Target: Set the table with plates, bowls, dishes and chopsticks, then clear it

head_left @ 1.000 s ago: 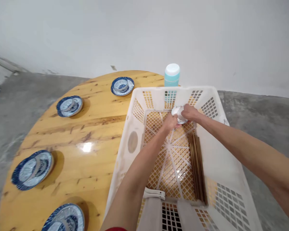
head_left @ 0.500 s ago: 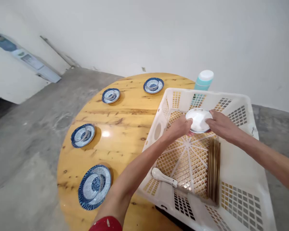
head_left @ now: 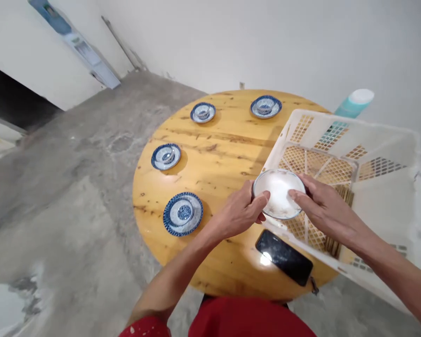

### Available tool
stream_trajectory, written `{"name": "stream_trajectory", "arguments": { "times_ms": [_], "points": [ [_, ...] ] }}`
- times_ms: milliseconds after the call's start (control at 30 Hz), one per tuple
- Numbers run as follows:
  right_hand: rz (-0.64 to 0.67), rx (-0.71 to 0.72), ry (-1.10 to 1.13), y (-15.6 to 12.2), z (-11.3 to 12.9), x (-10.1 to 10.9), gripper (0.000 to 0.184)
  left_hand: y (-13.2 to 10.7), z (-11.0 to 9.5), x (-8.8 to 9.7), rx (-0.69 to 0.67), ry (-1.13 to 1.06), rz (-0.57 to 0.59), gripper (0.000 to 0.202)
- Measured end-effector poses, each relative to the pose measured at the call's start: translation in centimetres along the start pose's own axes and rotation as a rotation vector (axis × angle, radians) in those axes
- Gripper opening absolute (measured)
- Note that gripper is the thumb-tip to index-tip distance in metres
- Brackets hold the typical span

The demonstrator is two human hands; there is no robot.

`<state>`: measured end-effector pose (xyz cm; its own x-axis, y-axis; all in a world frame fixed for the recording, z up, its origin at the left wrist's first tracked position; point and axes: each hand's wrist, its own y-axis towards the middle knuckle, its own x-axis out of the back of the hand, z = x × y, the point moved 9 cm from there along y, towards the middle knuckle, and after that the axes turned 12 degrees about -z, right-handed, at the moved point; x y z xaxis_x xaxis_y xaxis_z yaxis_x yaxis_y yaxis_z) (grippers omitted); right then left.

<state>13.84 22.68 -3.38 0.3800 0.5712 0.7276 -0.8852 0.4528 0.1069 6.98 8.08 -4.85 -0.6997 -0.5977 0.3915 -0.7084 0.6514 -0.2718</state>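
White bowl (head_left: 279,194) held at the edge of the basket (head_left: 386,201)

I see the left hand (head_left: 244,206) and right hand (head_left: 324,203) gripping opposite sides, thumbs inside, most other fingers hidden. On my feed, the right hand covers part of the wooden sticks (head_left: 332,246), glare blots the edge of the phone (head_left: 286,257), and basket lattice screens the lower bottle (head_left: 351,108).

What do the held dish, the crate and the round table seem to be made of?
White dish: probably glazed ceramic; smooth, bright white with a thin blue rim line.
White crate: likely moulded plastic, fairly matt; grid openings run through its walls.
Round table: looks like varnished wood, given the knots, dark streaks and soft sheen; a wood-print top can't be ruled out.
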Motion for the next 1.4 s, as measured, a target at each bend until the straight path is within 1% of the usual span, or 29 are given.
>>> {"name": "stream_trajectory", "arguments": {
  "times_ms": [67, 133, 267, 367, 433, 533, 633, 733, 833, 967, 1033, 1167, 1267, 1400],
  "points": [
    [0.021, -0.049, 0.018, -2.8, 1.3, -2.5, 0.028, -2.9, 2.5, 1.0, 0.016, -0.006, 0.024, 0.035],
    [0.045, -0.112, 0.057, -5.9, 2.0, -5.6, 0.033, -5.7, 5.6, 1.6, 0.026, 0.008, 0.066, 0.036],
    [0.033, -0.247, 0.139, -12.4, 1.9, -12.5, 0.042, -10.4, 12.9, 2.1, 0.075, 0.035, 0.122, 0.039],
    [0.007, -0.340, 0.157, -17.3, 1.7, -17.4, 0.043, -13.4, 17.8, 2.1, 0.113, 0.056, 0.156, 0.043],
    [-0.025, -0.394, 0.162, -20.2, 1.7, -19.8, 0.045, -15.3, 20.2, 2.1, 0.129, 0.070, 0.184, 0.045],
    [-0.063, -0.479, 0.157, -23.6, 1.9, -22.3, 0.048, -17.5, 22.7, 2.5, 0.143, 0.080, 0.212, 0.047],
    [-0.107, -0.514, 0.148, -25.5, 2.2, -23.6, 0.049, -18.9, 24.1, 2.9, 0.146, 0.061, 0.230, 0.047],
    [-0.089, -0.513, 0.154, -25.9, 2.5, -24.5, 0.051, -19.7, 24.9, 3.4, 0.145, 0.014, 0.213, 0.044],
    [-0.024, -0.474, 0.192, -24.9, 2.8, -25.3, 0.052, -20.0, 25.2, 4.0, 0.158, -0.020, 0.130, 0.042],
    [0.050, -0.345, 0.248, -22.6, 3.9, -25.8, 0.048, -20.5, 26.1, 4.3, 0.230, -0.044, -0.009, 0.042],
    [0.084, -0.303, 0.254, -21.8, 4.4, -26.1, 0.048, -20.8, 26.6, 4.5, 0.268, -0.036, -0.065, 0.041],
    [0.177, -0.238, 0.269, -21.7, 5.5, -27.0, 0.047, -22.0, 27.1, 5.0, 0.298, -0.006, -0.138, 0.040],
    [0.207, -0.238, 0.236, -22.4, 5.7, -27.4, 0.049, -22.9, 26.8, 5.6, 0.277, 0.014, -0.153, 0.038],
    [0.225, -0.270, 0.193, -23.1, 5.9, -28.1, 0.051, -23.6, 26.7, 6.6, 0.264, 0.012, -0.113, 0.038]
  ]
}}
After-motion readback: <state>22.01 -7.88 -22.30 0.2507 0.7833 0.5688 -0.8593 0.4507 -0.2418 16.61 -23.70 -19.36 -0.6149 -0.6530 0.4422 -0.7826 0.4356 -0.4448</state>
